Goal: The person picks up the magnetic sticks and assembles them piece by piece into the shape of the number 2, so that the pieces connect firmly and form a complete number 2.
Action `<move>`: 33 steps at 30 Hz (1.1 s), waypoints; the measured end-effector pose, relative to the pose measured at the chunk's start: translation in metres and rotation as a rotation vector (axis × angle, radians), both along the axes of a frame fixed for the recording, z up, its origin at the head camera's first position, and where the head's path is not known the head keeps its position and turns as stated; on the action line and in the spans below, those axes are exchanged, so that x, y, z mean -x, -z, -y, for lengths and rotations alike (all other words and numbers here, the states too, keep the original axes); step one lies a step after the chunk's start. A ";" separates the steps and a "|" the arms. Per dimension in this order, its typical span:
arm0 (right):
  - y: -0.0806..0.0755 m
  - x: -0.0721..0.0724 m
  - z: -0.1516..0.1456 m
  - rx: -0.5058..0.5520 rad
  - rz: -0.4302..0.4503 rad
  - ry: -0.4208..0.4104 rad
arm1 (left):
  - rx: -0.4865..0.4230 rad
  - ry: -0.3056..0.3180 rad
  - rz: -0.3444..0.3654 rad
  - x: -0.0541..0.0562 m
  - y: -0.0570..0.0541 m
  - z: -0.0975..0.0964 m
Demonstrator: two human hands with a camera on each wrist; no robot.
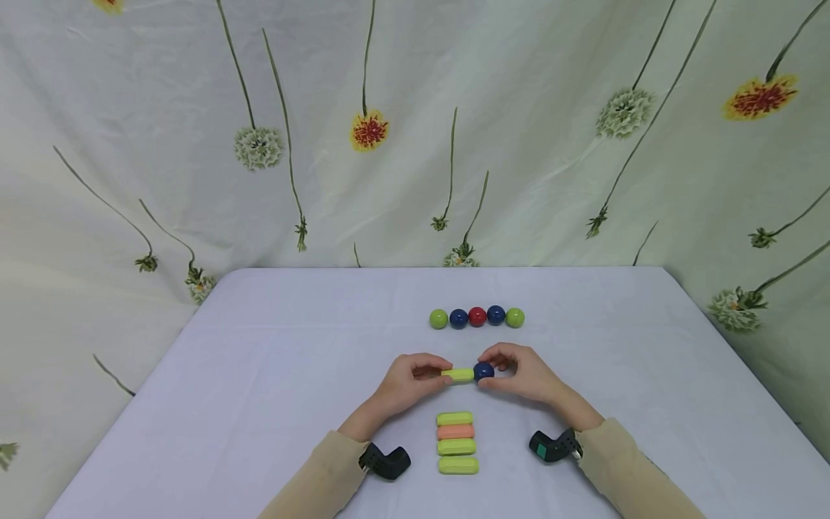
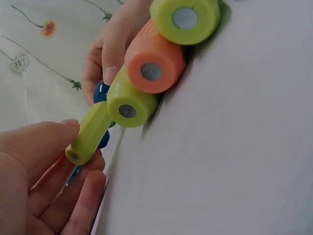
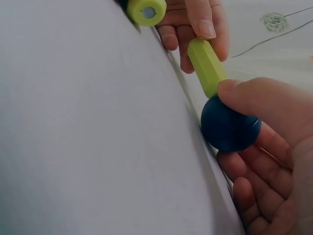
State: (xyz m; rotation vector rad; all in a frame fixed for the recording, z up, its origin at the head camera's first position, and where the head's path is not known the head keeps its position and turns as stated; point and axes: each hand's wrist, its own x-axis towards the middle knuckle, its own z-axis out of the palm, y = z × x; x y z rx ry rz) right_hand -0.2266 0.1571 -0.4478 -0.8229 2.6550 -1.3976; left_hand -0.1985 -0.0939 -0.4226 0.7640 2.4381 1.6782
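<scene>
Between thumb and fingers, my left hand (image 1: 415,382) pinches a yellow-green ribbed rod (image 1: 459,375) near its left end. My right hand (image 1: 521,373) pinches a dark blue ball (image 1: 483,370) at the rod's other end. In the right wrist view the blue ball (image 3: 231,123) meets the tip of the rod (image 3: 207,66), with the right thumb lying over that joint. The left wrist view shows a small grey metal disc in the near end face of the held rod (image 2: 88,134).
Behind the hands, several balls lie in a row: green (image 1: 438,318), blue, red (image 1: 477,316), blue, green. In front, several rods are stacked in a column, yellow-green (image 1: 458,466) with one orange (image 1: 456,431). A white cloth covers the table (image 1: 292,346); a flower-printed curtain hangs behind.
</scene>
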 end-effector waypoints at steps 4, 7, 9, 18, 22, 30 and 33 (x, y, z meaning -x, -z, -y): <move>0.002 0.003 -0.003 -0.005 -0.027 0.005 | -0.017 -0.042 0.000 0.010 0.017 0.000; 0.002 0.003 -0.006 -0.019 -0.046 0.024 | -0.028 -0.060 0.010 0.017 0.028 0.001; 0.002 0.004 -0.008 -0.028 -0.049 0.044 | -0.034 -0.062 0.013 0.018 0.029 0.002; 0.003 0.008 -0.018 -0.036 -0.066 0.113 | -0.023 -0.078 0.011 0.017 0.028 0.002; 0.003 0.010 -0.021 -0.018 -0.072 0.135 | -0.016 -0.084 0.005 0.017 0.028 0.003; 0.006 0.012 -0.023 0.004 -0.052 0.188 | -0.010 -0.091 0.006 0.017 0.028 0.003; 0.008 0.012 -0.022 0.003 -0.047 0.200 | 0.005 -0.111 0.002 0.018 0.027 0.003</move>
